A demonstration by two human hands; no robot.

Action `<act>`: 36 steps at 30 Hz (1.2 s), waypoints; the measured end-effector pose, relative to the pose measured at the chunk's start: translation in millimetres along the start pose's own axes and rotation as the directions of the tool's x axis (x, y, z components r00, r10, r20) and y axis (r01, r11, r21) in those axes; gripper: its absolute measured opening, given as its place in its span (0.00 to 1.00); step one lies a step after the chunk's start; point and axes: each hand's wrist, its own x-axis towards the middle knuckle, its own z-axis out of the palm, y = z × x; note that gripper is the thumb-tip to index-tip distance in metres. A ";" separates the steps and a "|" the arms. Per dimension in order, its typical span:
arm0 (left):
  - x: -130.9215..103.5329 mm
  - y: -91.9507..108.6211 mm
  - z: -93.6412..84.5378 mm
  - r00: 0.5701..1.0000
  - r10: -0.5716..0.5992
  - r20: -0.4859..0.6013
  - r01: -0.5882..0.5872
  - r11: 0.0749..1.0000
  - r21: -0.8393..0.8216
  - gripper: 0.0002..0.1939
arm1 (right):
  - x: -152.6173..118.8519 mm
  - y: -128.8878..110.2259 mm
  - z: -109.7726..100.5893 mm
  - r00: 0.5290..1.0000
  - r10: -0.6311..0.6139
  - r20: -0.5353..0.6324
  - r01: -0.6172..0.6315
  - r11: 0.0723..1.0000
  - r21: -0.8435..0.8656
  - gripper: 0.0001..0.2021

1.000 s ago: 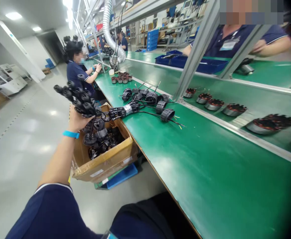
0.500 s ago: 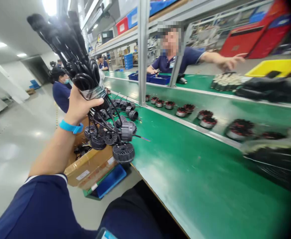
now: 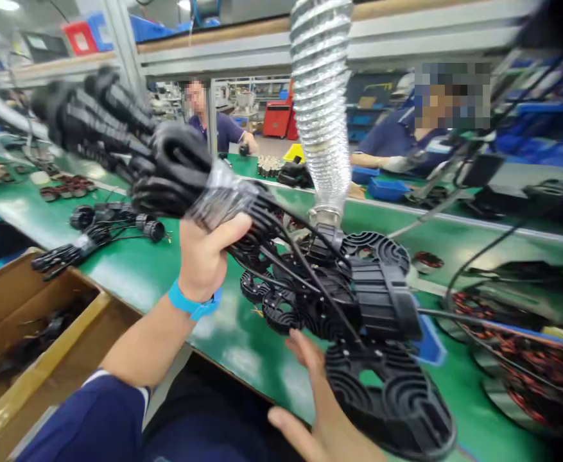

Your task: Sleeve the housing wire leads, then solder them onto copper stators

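Observation:
My left hand (image 3: 208, 253), with a blue band at the wrist, grips a bundle of black cables (image 3: 180, 170) where clear plastic wrap (image 3: 226, 192) binds it. From the bundle's right end hang several round black plastic housings (image 3: 387, 295) with curved vent ribs. My right hand (image 3: 314, 391) is below them, thumb and fingers apart, close to the nearest ribbed housing (image 3: 389, 391); whether it touches cannot be made out. Another wrapped cable bundle (image 3: 83, 244) with housings lies on the green bench (image 3: 170, 276) to the left.
A cardboard box (image 3: 35, 404) with black parts stands at lower left. A silver flexible duct (image 3: 322, 96) comes down behind the housings. Copper-wound motor parts (image 3: 522, 359) are at the right, near a blue tray (image 3: 428, 340). Co-workers (image 3: 401, 138) sit across the bench.
The view has swung right along the bench. My left hand has brought the cable bundle over the bench, now tilted more sideways. My right hand has come into view beneath the housings.

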 end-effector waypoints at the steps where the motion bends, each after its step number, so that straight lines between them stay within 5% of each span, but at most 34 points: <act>1: -6.3 -12.2 -9.9 0.998 -0.045 -0.038 0.043 0.998 -0.040 0.28 | 4.8 1.1 8.8 1.000 0.013 0.010 -0.013 1.000 -0.001 0.21; 4: -23.0 -52.6 -61.2 0.953 -0.260 -0.158 0.255 0.966 -0.048 0.24 | 17.6 -0.4 40.5 0.998 0.032 0.048 -0.034 0.999 0.022 0.23; 8: -37.0 -95.2 -140.2 0.795 -0.547 -0.262 0.573 0.819 0.027 0.19 | 31.0 -8.8 79.8 0.999 0.017 0.051 -0.016 1.000 -0.025 0.30; 11: -39.8 -112.8 -171.7 0.707 -0.669 -0.232 0.703 0.701 0.121 0.21 | 44.6 -14.7 98.0 0.998 -0.041 0.046 0.046 0.993 -0.107 0.36; 17: -38.2 -116.6 -176.1 0.602 -0.763 -0.234 0.798 0.567 0.203 0.21 | 95.1 -11.0 109.6 1.000 0.019 -0.014 -0.022 0.980 -0.196 0.41; 21: -60.7 -81.9 -178.4 0.552 -0.799 -0.238 0.821 0.471 0.324 0.26 | 114.9 3.5 102.4 0.997 0.074 -0.013 -0.075 0.975 -0.211 0.37; 25: -92.4 -38.6 -190.5 0.494 -0.869 -0.030 0.692 0.373 0.618 0.29 | 102.0 0.5 95.0 0.999 0.001 -0.035 -0.006 0.991 -0.134 0.34; 30: -102.2 -20.3 -194.4 0.381 -0.897 0.224 0.759 0.442 0.479 0.29 | 78.5 -20.4 92.5 0.975 -0.220 0.038 0.219 0.976 0.008 0.27; 32: -98.0 -21.5 -186.6 0.377 -0.872 0.313 0.741 0.487 0.463 0.29 | 76.3 -26.9 91.0 0.974 -0.225 0.040 0.222 0.973 0.062 0.27; 36: -84.5 -24.6 -170.2 0.411 -0.809 0.421 0.417 0.577 0.702 0.22 | 84.4 -32.3 84.8 0.979 -0.165 -0.119 0.173 0.984 0.053 0.25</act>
